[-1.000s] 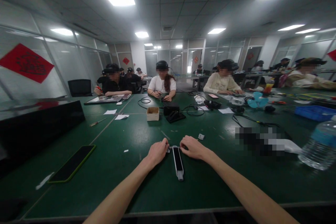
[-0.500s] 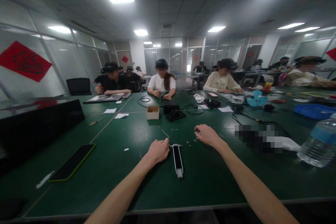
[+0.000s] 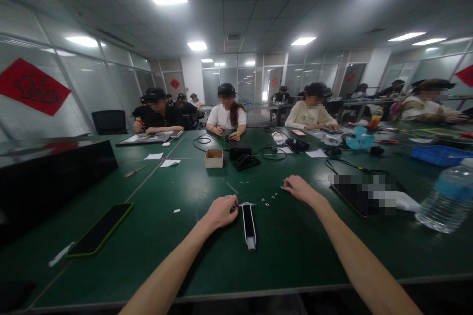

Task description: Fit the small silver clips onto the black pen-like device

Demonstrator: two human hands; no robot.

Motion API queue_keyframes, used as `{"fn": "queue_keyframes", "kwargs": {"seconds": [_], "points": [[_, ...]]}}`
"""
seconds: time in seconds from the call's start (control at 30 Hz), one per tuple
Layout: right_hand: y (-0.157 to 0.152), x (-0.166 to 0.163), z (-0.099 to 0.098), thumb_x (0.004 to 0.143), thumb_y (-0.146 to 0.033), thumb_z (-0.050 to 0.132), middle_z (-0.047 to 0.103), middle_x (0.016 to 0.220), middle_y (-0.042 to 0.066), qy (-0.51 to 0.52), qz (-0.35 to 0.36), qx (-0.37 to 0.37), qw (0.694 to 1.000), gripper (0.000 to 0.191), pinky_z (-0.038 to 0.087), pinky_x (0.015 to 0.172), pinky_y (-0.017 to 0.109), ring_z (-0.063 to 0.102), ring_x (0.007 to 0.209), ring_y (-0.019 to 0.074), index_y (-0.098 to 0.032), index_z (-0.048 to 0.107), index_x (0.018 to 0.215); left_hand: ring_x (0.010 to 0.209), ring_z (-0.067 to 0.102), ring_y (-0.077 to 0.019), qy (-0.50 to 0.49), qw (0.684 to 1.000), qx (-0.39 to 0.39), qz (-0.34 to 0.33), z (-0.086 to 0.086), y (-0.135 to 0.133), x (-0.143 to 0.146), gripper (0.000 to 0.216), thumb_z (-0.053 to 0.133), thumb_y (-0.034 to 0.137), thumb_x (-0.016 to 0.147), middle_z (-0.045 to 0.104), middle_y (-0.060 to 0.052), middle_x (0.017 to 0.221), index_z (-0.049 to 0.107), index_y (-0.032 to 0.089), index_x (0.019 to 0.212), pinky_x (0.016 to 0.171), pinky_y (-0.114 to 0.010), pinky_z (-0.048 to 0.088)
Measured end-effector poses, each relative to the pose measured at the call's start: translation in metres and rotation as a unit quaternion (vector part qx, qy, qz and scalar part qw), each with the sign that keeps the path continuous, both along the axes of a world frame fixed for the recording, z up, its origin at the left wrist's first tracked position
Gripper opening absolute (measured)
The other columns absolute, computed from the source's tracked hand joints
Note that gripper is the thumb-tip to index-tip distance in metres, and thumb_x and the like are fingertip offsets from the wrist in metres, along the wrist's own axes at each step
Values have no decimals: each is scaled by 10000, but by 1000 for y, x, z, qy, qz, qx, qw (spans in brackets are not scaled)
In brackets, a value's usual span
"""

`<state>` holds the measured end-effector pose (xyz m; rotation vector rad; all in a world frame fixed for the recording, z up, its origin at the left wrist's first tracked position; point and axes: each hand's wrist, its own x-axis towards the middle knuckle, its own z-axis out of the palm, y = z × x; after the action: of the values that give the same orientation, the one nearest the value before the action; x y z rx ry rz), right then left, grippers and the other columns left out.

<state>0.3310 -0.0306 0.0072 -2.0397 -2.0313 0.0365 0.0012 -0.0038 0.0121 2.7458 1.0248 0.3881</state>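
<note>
On the green table lies a narrow device with a white frame and a dark middle [image 3: 249, 224], its crossbar at the far end. My left hand [image 3: 222, 211] rests to its left, fingers curled in beside that crossbar. A small dark part shows at the fingertips, but what they grip is hidden. Farther right, my right hand [image 3: 301, 190] is low over the table, its fingers bent and pinched together. A tiny pale piece [image 3: 283, 187] shows at their tips, too small to name. Several small pale bits [image 3: 268, 204] lie between the hands.
A green-edged phone [image 3: 100, 230] lies at the left. Ahead stand a small open box [image 3: 214, 159] and a black box [image 3: 240, 150] with cables. To the right are a water bottle [image 3: 446, 197], a blue tray [image 3: 441, 155] and a small blue fan [image 3: 359, 138]. Several people sit beyond.
My right hand has shifted slightly right, away from the small bits, and the pale piece at its fingertips now shows more clearly. My left hand and the device stay in place.
</note>
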Motion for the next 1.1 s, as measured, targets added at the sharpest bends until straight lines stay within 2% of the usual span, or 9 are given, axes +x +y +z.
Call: {"fn": "queue_keyframes", "kwargs": {"seconds": [0.13, 0.27, 0.37, 0.43, 0.53, 0.63, 0.83, 1.1], "points": [[-1, -12, 6, 859, -263, 454, 611, 943, 103, 43, -2, 68, 997, 180, 422, 788, 297, 570, 876, 193, -143, 586, 880, 720, 556, -172, -3, 1000, 3, -14, -1, 2, -1, 121, 457, 254, 827, 598, -32, 808, 539, 193, 892, 651, -259, 391], [-4, -33, 9, 855, -281, 444, 606, 1015, 95, 127, 54, 109, 984, 164, 446, 765, 287, 578, 890, 178, -160, 555, 861, 715, 550, -167, 6, 1000, 19, -18, -2, 2, 0, 113, 450, 246, 829, 587, -26, 806, 525, 192, 895, 648, -256, 392], [-6, -51, 9, 820, -282, 485, 618, 987, 72, 167, 98, 96, 976, 136, 461, 696, 273, 582, 778, 151, -164, 552, 811, 723, 549, -165, 22, 999, 26, -16, -1, 1, 1, 110, 439, 249, 834, 582, -26, 822, 510, 191, 894, 653, -256, 396], [-8, -63, 9, 799, -275, 514, 624, 933, 55, 166, 128, 86, 974, 137, 460, 696, 276, 573, 748, 146, -163, 569, 857, 738, 551, -166, 35, 999, 27, -14, 1, -1, 1, 111, 430, 247, 834, 582, -29, 840, 504, 189, 894, 663, -258, 399], [-11, -77, 8, 808, -282, 526, 613, 978, 53, 160, 181, 70, 968, 209, 450, 788, 301, 570, 855, 164, -180, 598, 976, 743, 551, -165, 39, 999, 25, -11, 3, -2, 1, 116, 416, 246, 838, 583, -30, 849, 500, 188, 895, 667, -259, 400], [-13, -86, 7, 834, -303, 517, 598, 1034, 57, 149, 218, 43, 964, 183, 430, 859, 315, 559, 928, 172, -190, 643, 903, 724, 549, -160, 32, 999, 25, -14, 4, -3, 0, 119, 415, 247, 840, 583, -26, 837, 502, 187, 895, 650, -256, 398], [-15, -93, 9, 841, -324, 533, 621, 967, 44, 166, 223, 2, 961, 192, 443, 834, 295, 569, 898, 166, -189, 667, 868, 727, 546, -157, 25, 999, 25, -18, 1, -1, 2, 130, 424, 245, 836, 582, -22, 827, 512, 185, 912, 646, -252, 394], [-22, -97, 15, 842, -291, 505, 630, 995, 37, 185, 216, -30, 958, 213, 447, 793, 277, 572, 896, 167, -200, 663, 952, 723, 541, -156, 41, 999, 27, -17, 2, -1, 2, 106, 420, 238, 830, 575, -21, 819, 498, 186, 878, 641, -250, 389]]}}
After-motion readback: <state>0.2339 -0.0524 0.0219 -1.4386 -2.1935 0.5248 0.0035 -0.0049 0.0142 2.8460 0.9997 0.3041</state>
